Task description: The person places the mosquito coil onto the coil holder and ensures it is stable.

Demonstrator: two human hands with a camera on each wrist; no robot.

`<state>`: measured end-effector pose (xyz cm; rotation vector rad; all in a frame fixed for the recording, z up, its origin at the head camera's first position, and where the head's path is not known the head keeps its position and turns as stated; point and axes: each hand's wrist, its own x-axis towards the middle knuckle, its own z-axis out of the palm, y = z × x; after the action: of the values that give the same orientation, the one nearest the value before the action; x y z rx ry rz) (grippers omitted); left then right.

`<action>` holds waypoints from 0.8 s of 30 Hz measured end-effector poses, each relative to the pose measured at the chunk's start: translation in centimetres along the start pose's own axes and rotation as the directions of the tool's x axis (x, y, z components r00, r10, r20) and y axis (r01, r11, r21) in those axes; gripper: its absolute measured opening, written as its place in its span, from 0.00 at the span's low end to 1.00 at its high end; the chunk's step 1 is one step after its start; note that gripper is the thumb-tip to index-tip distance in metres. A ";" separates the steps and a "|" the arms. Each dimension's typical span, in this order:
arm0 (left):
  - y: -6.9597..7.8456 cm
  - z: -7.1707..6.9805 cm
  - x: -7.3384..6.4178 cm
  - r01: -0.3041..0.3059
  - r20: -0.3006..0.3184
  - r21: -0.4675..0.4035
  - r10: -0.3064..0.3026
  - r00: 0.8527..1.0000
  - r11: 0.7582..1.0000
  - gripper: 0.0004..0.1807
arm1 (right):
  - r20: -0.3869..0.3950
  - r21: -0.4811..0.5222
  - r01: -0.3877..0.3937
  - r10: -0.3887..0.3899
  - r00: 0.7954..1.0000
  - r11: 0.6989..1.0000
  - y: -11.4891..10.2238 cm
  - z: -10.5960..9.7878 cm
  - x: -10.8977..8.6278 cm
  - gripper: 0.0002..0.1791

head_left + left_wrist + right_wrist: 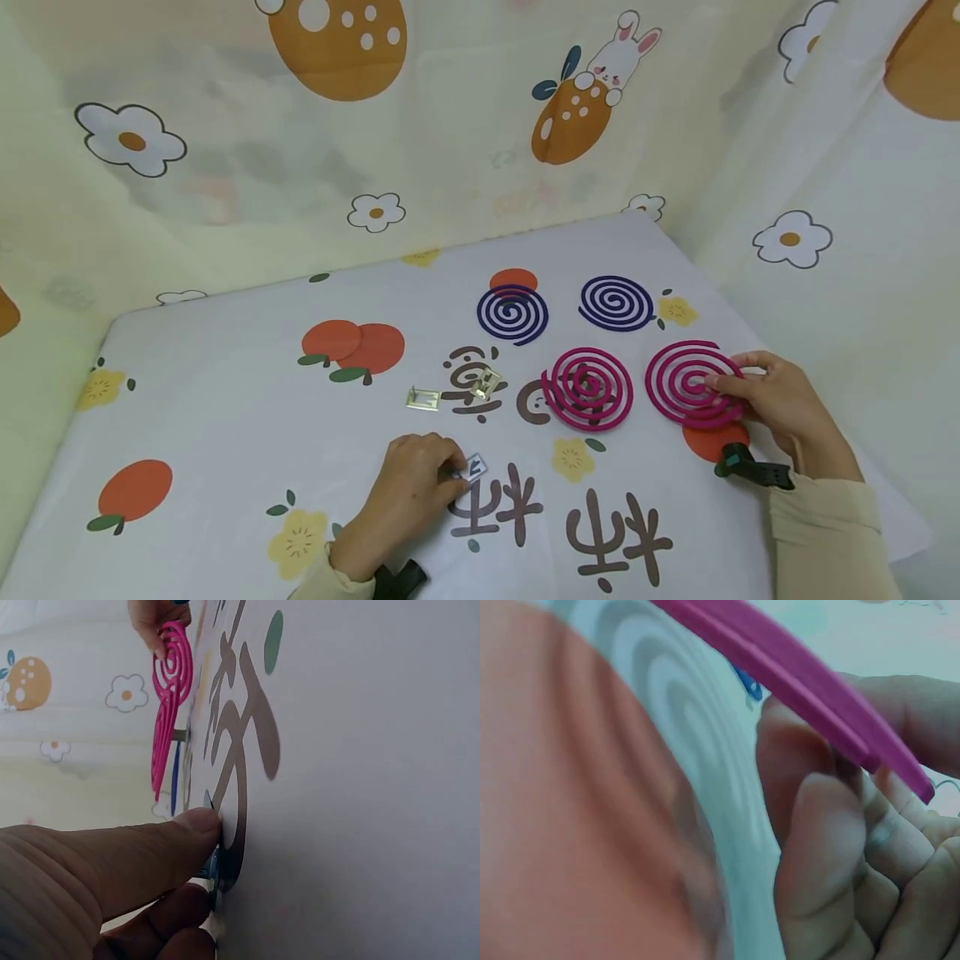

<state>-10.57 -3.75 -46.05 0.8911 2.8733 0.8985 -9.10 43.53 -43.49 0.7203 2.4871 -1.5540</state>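
On the right, my right hand (783, 400) grips a pink mosquito coil (667, 383) by its right edge, thumb on top. The coil is raised off the cloth: in the right wrist view its spiral shadow falls on the orange print below. Close to the table at the front, my left hand (416, 487) pinches a small metal coil stand (476, 467) between thumb and fingers; the left wrist view shows its thin edge beside the thumb (199, 820). A second pink coil (555, 400) lies left of the held one. Two more metal stands (423, 400) (487, 383) lie beyond the left hand.
Two dark blue coils, one at the left (491, 312) and one at the right (617, 279), lie behind the pink ones. A white printed cloth (225, 392) covers the table. Patterned curtains (465, 142) enclose its back and sides.
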 end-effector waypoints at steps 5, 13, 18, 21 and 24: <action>-0.2 0.1 -0.2 -0.009 -0.018 -0.014 0.008 1.000 1.000 0.11 | -0.048 0.065 0.043 -0.039 0.998 0.997 -0.3 1.1 -0.9 0.35; 0.2 0.6 0.5 -0.033 0.006 -0.049 0.033 0.999 0.998 0.10 | -0.069 0.531 0.089 -0.061 0.996 0.843 -0.4 1.8 -3.6 0.21; 0.6 0.9 0.9 -0.034 0.033 -0.050 0.035 0.999 0.998 0.09 | -0.006 0.662 0.126 -0.163 0.987 0.739 -1.0 3.6 -4.5 0.19; 0.9 1.0 0.9 -0.012 0.052 -0.065 0.015 0.999 0.998 0.08 | 0.047 0.659 0.130 -0.213 0.976 0.741 -1.8 5.1 -4.9 0.20; 1.0 1.0 0.7 0.012 0.055 -0.061 -0.009 0.998 0.998 0.09 | 0.088 0.629 0.141 -0.251 0.964 0.764 -2.5 6.8 -5.3 0.23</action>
<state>-10.44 -2.23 -46.22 0.8802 2.7856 0.9400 -6.59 34.96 -42.75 0.3579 1.9580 -2.4461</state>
